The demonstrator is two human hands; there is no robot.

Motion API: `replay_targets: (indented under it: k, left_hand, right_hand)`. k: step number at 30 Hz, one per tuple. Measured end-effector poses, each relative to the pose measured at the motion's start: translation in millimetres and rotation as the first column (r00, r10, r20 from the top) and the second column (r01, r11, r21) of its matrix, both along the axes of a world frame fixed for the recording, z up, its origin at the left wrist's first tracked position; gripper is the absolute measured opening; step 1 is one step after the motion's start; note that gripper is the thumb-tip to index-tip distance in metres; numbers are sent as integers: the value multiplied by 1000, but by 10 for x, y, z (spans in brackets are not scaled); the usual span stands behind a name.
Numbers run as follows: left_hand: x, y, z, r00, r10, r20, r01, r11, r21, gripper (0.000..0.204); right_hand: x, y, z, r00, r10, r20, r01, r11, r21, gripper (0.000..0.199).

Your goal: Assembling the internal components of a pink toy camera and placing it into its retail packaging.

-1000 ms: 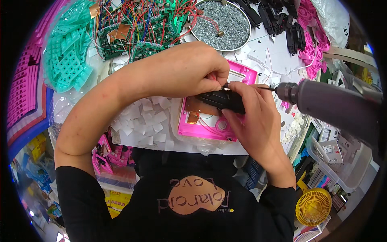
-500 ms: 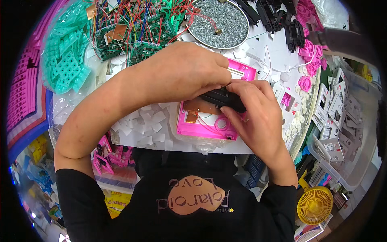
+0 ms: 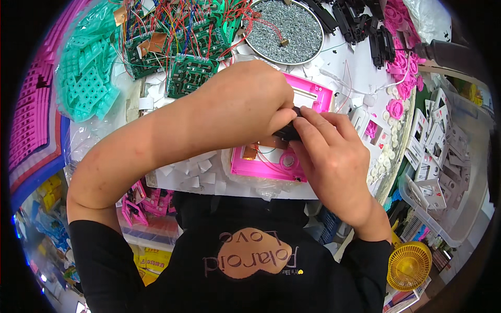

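Note:
A black plastic part (image 3: 288, 133) is gripped between both hands, above a pink plastic housing (image 3: 245, 168). My left hand (image 3: 263, 99) is closed on its left end, with the wrist bent and most of the fingers hidden. From the right, my right hand (image 3: 336, 148) curls its fingers over the same part. Both hands' fingertips nearly meet, so much of the black part is covered. Inside the housing I see a copper-coloured plate (image 3: 250, 152), thin red and green wires, and a pink ring (image 3: 287, 160). Clear plastic wrap (image 3: 267, 190) lies under the housing.
Green circuit boards (image 3: 190, 73) with tangled wires lie behind my left arm. A round tray rim (image 3: 322, 47) encloses many small screws. Black parts (image 3: 383, 47) and a dark tool (image 3: 443, 53) are at far right. Teal keypads (image 3: 88, 83) fill a bag at left; a clear bin (image 3: 472, 208) holds white panels.
Both hands have shifted and turned around the black part, which is now more covered by fingers. The right hand moved slightly right. The dark tool at far right sits a little lower.

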State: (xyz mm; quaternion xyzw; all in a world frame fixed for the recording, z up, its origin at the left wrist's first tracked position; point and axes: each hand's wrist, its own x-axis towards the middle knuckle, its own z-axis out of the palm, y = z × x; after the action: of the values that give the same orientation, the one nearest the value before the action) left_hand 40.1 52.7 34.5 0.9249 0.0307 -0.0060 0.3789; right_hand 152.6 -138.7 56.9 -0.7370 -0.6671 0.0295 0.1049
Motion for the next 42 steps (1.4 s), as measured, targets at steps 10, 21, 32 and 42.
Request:
replay_targets:
  k: [10,21,32,42]
  left_hand:
    - [287,88,106,941,-13,-337,-62,975,-211,19]
    - [366,120,36,964,-170,-203,167,986,-29,17]
    - [278,-25,-162,998,-58,-21,57,998,-38,16]
    - [252,121,-51,971,-187,-150,183,982,-41,18]
  right_hand:
    - [16,0,25,1000,11,-12,-12,1000,-20,41]
    - [51,4,29,999,41,-4,-41,999,-33,39]
    - [123,5,66,988,0,-151,-8,999,-54,49]
    - [482,-111,9,864,56,-501,47,981,190,38]
